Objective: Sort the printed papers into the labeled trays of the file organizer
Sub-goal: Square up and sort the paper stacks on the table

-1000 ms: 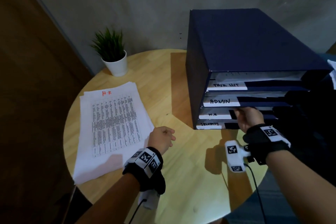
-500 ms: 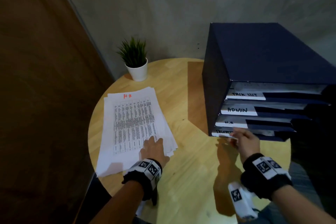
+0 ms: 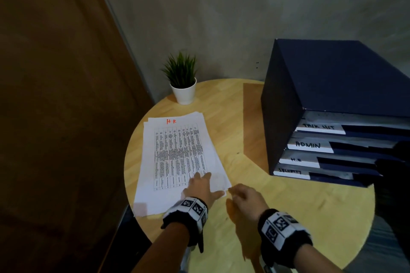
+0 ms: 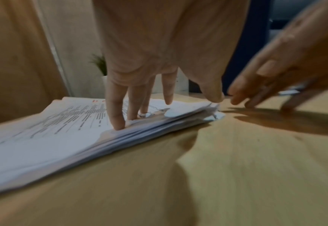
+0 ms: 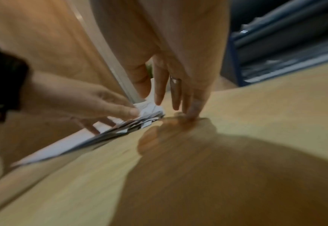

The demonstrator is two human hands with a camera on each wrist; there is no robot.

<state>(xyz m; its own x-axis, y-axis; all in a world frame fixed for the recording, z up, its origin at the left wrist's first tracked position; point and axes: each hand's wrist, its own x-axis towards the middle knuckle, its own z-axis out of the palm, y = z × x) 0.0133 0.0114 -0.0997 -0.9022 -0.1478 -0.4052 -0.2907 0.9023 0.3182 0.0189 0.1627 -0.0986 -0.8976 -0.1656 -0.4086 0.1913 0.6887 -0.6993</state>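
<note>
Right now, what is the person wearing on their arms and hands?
Both forearms are bare, with no sleeves. Each wrist has a black band with white blocks printed with black square code patterns: one behind the left hand, one behind the right hand. The right hand has a ring on one finger.

Both forearms bare, no sleeves in view. Left hand (image 3: 203, 187) and right hand (image 3: 245, 198) bare, no gloves. Each wrist carries a black fabric band (image 3: 185, 219) with a white block on top, printed with black square fiducial markers (image 3: 192, 205); right wrist same kind of band (image 3: 286, 239) and markers (image 3: 280, 224). Black strap end hangs off the left band toward the forearm. Silver ring (image 5: 175, 80) on a right-hand finger in the right wrist view; band-like ring on a left-hand finger (image 4: 143, 115), blurred.
</note>
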